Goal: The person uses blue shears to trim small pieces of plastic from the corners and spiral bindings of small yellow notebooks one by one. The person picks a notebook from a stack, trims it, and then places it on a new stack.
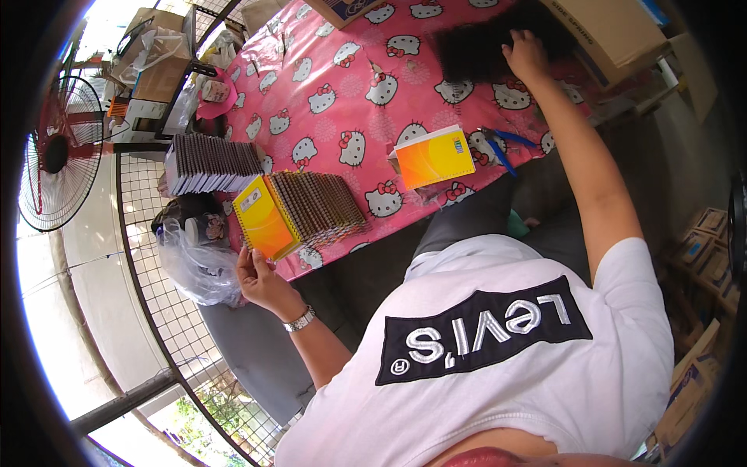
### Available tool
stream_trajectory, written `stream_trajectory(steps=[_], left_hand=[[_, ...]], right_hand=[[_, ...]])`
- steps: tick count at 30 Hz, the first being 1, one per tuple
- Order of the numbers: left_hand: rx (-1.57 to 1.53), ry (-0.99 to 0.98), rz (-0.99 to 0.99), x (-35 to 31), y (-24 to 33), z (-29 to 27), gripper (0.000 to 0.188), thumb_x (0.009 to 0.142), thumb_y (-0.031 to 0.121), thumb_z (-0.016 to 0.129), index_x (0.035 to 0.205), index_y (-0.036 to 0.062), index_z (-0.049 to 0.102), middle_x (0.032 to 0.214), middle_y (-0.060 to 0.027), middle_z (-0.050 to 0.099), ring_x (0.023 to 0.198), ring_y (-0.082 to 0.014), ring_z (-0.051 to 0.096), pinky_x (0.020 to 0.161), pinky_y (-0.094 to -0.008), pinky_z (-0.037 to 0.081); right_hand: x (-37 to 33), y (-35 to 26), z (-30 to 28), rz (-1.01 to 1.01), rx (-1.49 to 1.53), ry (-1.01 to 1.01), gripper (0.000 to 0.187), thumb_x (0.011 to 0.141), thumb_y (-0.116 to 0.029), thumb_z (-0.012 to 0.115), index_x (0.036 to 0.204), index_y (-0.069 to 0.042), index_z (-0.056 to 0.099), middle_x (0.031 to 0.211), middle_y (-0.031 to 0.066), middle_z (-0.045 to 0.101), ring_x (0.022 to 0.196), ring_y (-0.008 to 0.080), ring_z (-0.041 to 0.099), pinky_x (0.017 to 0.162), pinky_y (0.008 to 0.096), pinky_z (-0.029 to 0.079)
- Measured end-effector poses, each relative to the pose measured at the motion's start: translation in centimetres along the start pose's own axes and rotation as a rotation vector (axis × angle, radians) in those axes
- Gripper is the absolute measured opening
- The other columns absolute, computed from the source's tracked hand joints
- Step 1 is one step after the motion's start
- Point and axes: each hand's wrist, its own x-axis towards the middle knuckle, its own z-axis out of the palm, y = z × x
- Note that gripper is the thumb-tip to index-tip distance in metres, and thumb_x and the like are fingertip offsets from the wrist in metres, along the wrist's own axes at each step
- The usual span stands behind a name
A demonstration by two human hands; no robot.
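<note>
My left hand (264, 282) is at the near left edge of the table, its fingers curled together by the lower corner of a yellow and orange spiral notebook (264, 218). Whatever is between those fingertips is too small to make out. That notebook fronts a row of several more bound notebooks (320, 204). At the far right, my right hand (527, 56) reaches over a dark heap of thin black strands (475, 50), thumb and fingers apart. Between the hands lies another yellow and orange notebook (436, 158), with blue-handled pliers (502, 148) just right of it.
A stack of dark-edged notebooks (212, 162) stands at the table's left end. Cardboard boxes (611, 35) sit at the far right. A pink patterned cloth (373, 124) covers the table. A plastic bag (194, 265) hangs beside the left edge, and a fan (58, 152) stands farther left.
</note>
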Motion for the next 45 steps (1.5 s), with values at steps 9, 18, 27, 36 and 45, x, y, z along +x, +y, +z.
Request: stream_trajectory(steps=[9, 18, 27, 36, 45], left_hand=[[0.050, -0.032, -0.053, -1.9, 0.3, -0.2, 0.026, 0.092, 0.007, 0.064, 0.115, -0.0038, 0.065, 0.091, -0.0026, 0.068, 0.062, -0.0034, 0.048, 0.053, -0.0193, 0.038], [0.254, -0.127, 0.659, -5.3, 4.9, 5.7, 0.019, 0.086, 0.001, 0.063, 0.104, 0.0009, 0.066, 0.109, -0.0070, 0.067, 0.083, -0.0166, 0.060, 0.065, -0.0240, 0.045], [0.482, -1.103, 1.125, -12.8, -0.3, 20.6, 0.030, 0.071, 0.020, 0.077, 0.094, 0.0076, 0.063, 0.104, -0.0063, 0.064, 0.096, -0.0282, 0.061, 0.080, -0.0399, 0.052], [0.323, -1.301, 1.009, -10.0, 1.6, 22.0, 0.021, 0.074, 0.020, 0.075, 0.092, 0.0111, 0.069, 0.096, -0.0035, 0.068, 0.088, -0.0270, 0.065, 0.075, -0.0377, 0.054], [0.354, -1.272, 1.030, -10.5, 1.3, 22.0, 0.020, 0.076, 0.020, 0.074, 0.094, 0.0132, 0.069, 0.100, -0.0023, 0.068, 0.087, -0.0252, 0.066, 0.074, -0.0373, 0.054]], right_hand=[[1.4, 1.3, 1.9, 0.028, -0.047, -0.167, 0.027, 0.087, -0.020, 0.063, 0.111, -0.008, 0.061, 0.111, 0.0163, 0.061, 0.100, 0.0369, 0.061, 0.084, 0.0455, 0.053], [1.4, 2.7, 2.4, -0.120, -0.041, -0.297, 0.032, 0.089, -0.019, 0.059, 0.120, -0.011, 0.062, 0.118, 0.0179, 0.061, 0.110, 0.0368, 0.058, 0.094, 0.0464, 0.048], [1.6, 0.5, -1.8, 0.031, 0.298, -0.001, 0.027, 0.082, -0.009, 0.065, 0.109, -0.013, 0.064, 0.111, 0.0196, 0.057, 0.106, 0.0337, 0.058, 0.091, 0.0433, 0.047], [-6.3, -0.9, -10.3, 0.123, 1.111, -0.372, 0.040, 0.087, -0.003, 0.056, 0.127, -0.008, 0.057, 0.104, 0.0018, 0.056, 0.088, 0.0073, 0.056, 0.072, 0.0222, 0.050], [-16.8, -5.4, -11.1, 0.446, 1.403, -0.616, 0.032, 0.092, -0.010, 0.056, 0.124, -0.007, 0.060, 0.086, -0.0011, 0.058, 0.065, 0.0047, 0.049, 0.059, 0.0213, 0.043]])
